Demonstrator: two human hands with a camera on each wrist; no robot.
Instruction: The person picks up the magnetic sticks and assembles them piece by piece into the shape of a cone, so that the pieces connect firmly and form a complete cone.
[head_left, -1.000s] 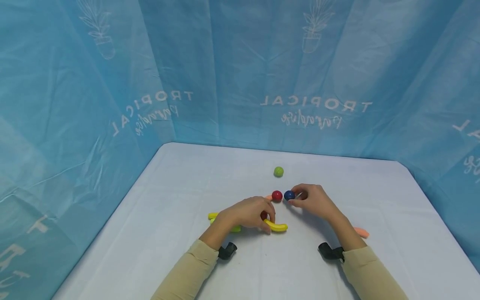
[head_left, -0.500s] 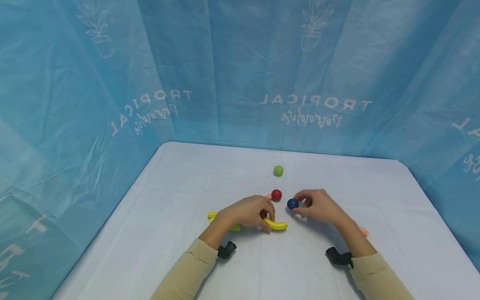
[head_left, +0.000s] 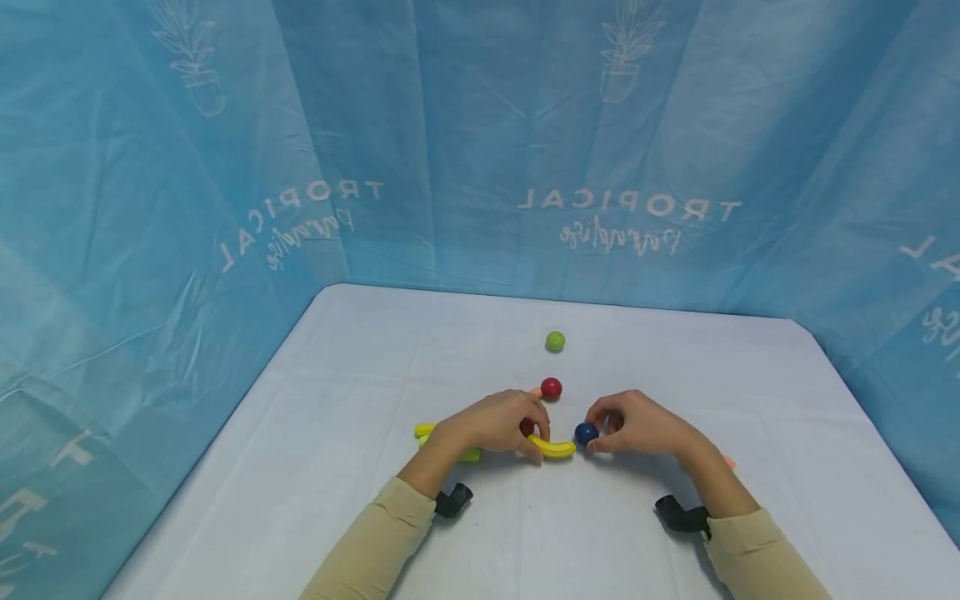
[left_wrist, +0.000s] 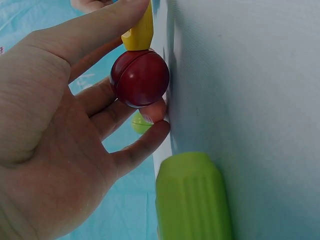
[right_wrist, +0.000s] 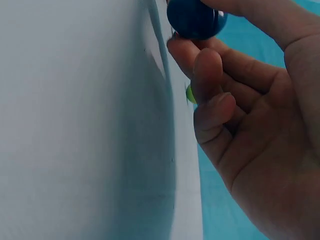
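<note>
From the head camera, the right hand (head_left: 637, 427) pinches a small glossy dark-blue ball (head_left: 586, 432) between thumb and fingertips, low over the white cloth-covered table (head_left: 360, 367). That blue ball sits just beside the right end of a curved yellow plastic track piece (head_left: 552, 449) — whether the two touch cannot be told. The left hand (head_left: 491, 425) lies on the other end of the yellow piece, its fingers curled over a dark-red ball (head_left: 527, 428) that shows only as a sliver. Beyond the yellow piece stands a second red ball (head_left: 551, 387), with a small orange piece (head_left: 536, 392) just beside it, and farther beyond, well apart, a light-green ball (head_left: 555, 341). To the left of the yellow piece, a lime-green ribbed piece (head_left: 471, 456) peeks out under the left wrist.

The left wrist camera shows the left hand (left_wrist: 60, 130) with its fingertips (left_wrist: 152, 111) curled round the dark-red ball (left_wrist: 140, 77); the yellow piece (left_wrist: 141, 31) touches the ball's top, and the lime-green ribbed piece (left_wrist: 192, 197) lies near on the table (left_wrist: 260, 100).

The right wrist camera shows the right hand (right_wrist: 250, 120) clamped on the dark-blue ball (right_wrist: 195, 19) — fingertips (right_wrist: 186, 50) beneath it, close against the table (right_wrist: 80, 120).
</note>
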